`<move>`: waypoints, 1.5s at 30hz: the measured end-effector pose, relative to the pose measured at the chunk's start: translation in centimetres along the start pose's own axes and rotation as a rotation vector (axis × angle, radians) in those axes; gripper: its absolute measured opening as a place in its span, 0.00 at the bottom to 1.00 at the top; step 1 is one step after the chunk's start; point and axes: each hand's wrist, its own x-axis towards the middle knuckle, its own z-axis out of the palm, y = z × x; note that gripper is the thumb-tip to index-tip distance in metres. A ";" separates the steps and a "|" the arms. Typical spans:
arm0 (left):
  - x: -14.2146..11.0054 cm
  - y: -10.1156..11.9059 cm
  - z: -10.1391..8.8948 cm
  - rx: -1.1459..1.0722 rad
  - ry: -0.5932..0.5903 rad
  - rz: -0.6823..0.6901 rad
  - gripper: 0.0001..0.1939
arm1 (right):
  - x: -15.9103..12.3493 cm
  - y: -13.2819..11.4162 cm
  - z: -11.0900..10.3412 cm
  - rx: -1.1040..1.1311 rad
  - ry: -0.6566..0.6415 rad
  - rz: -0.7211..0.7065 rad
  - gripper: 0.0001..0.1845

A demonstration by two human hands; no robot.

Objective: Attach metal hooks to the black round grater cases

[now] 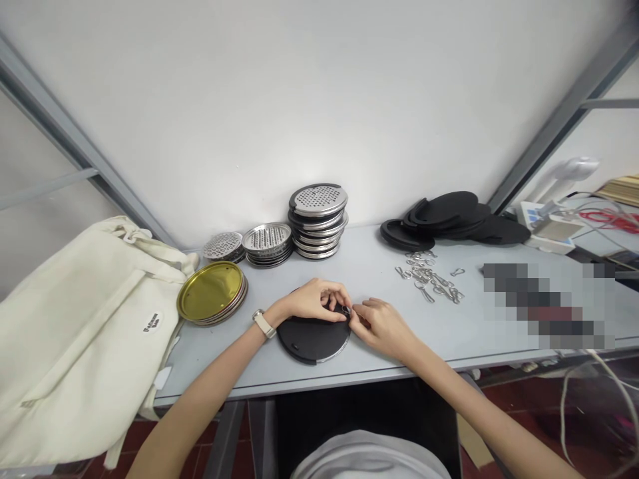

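A round black disc with a thin metal rim (pixel 312 340) lies flat on the table's front part. My left hand (pixel 314 301) rests over its upper edge, with a pale strapped wristwatch (pixel 263 324) on that wrist. My right hand (pixel 382 326) comes in from the right. Both hands' fingertips meet on a small metal clip (pixel 345 311) at the disc's upper right edge, and they hide most of it. A loose pile of similar metal clips (pixel 426 279) lies to the right of my hands, out of reach of my fingers.
Stacks of perforated steel graters (pixel 317 223) and gold-faced tin lids (pixel 212 291) stand behind and left. Black disc pieces (pixel 439 219) lie at the back right. A cream canvas bag (pixel 74 332) sits at the left end. A pixelated patch (pixel 544 306) covers the table's right.
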 end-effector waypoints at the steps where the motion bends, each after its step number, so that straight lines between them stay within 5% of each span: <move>1: 0.0 0.0 0.0 0.002 -0.002 0.003 0.12 | 0.0 0.0 0.0 0.002 0.009 0.009 0.17; 14: 0.1 -0.1 0.1 0.052 -0.005 0.004 0.12 | -0.2 0.3 0.2 0.088 -0.033 -0.035 0.16; 22: 0.0 -0.6 0.3 0.099 0.110 0.026 0.17 | 0.0 0.2 0.4 0.064 -0.024 -0.046 0.14; 45: 0.1 -1.4 0.3 0.059 0.059 0.071 0.09 | 0.0 0.3 0.5 0.113 -0.035 -0.018 0.07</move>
